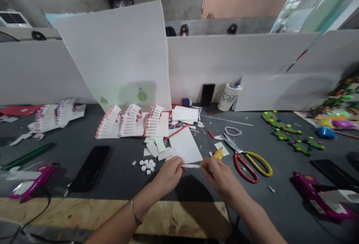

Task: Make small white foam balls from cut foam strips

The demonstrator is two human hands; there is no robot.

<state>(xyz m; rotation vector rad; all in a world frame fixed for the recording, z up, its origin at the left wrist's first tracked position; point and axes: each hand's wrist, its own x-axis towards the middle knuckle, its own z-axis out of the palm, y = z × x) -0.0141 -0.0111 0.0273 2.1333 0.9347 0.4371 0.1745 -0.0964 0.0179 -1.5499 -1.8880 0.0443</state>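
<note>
My left hand (168, 176) and my right hand (220, 175) meet above the dark grey table mat (123, 176), each pinching one end of a thin white paper strip (191, 166) stretched between them. Both hands' fingers are closed on it. Just beyond the strip lies a white paper sheet (185, 145). A cluster of small white round pieces (147, 165) sits left of my left hand. A small yellow object (218, 154) rests behind my right hand.
Red-and-yellow scissors (248, 160) lie right of my hands. A black phone (89, 167) lies to the left. Purple glue guns (30, 182) (319, 195) lie at both sides. Stacks of white-and-red cards (130, 120) stand behind, with a paper cup (229, 96) and white partition boards (117, 57).
</note>
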